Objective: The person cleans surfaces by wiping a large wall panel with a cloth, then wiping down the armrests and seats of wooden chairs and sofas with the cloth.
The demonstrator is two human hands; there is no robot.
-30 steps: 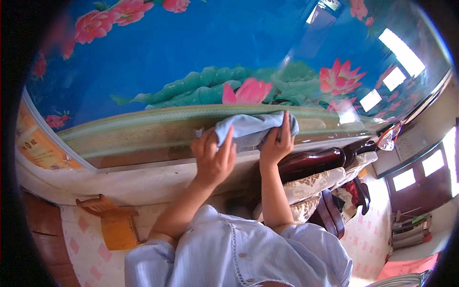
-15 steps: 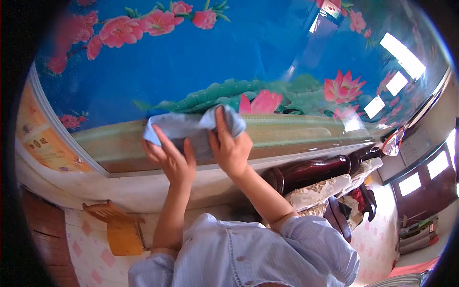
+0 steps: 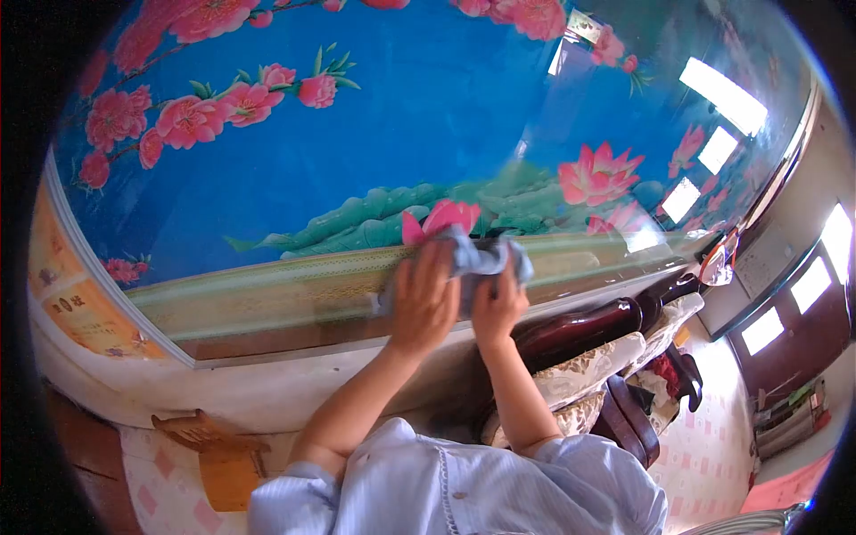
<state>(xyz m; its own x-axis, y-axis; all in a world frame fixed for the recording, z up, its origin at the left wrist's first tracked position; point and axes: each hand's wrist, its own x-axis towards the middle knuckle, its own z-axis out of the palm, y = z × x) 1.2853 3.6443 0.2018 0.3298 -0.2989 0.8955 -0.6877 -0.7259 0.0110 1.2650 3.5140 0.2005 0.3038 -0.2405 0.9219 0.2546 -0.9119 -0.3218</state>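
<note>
A light blue cloth [image 3: 480,259] is bunched between my two hands, against the lower part of a glossy picture panel [image 3: 357,152] with pink flowers on blue. My left hand [image 3: 424,303] presses on the cloth's left side, its fingers pointing up and slightly blurred. On the right side of the cloth, my right hand [image 3: 499,308] grips it with thumb and fingers. Right above the cloth is a pink lotus [image 3: 441,220] in the picture. Folds of cloth partly hide the fingertips.
Below the panel's frame [image 3: 267,361], a dark wooden sofa [image 3: 580,334] with patterned cushions [image 3: 588,364] stands at the right. A small wooden chair [image 3: 223,468] is at lower left. An orange poster [image 3: 89,316] hangs left of the panel. Bright windows reflect in the glossy surface.
Both hands have moved right along the panel's lower edge with the cloth, which is now more bunched up. My hands are closer together, and the view has shifted a little.
</note>
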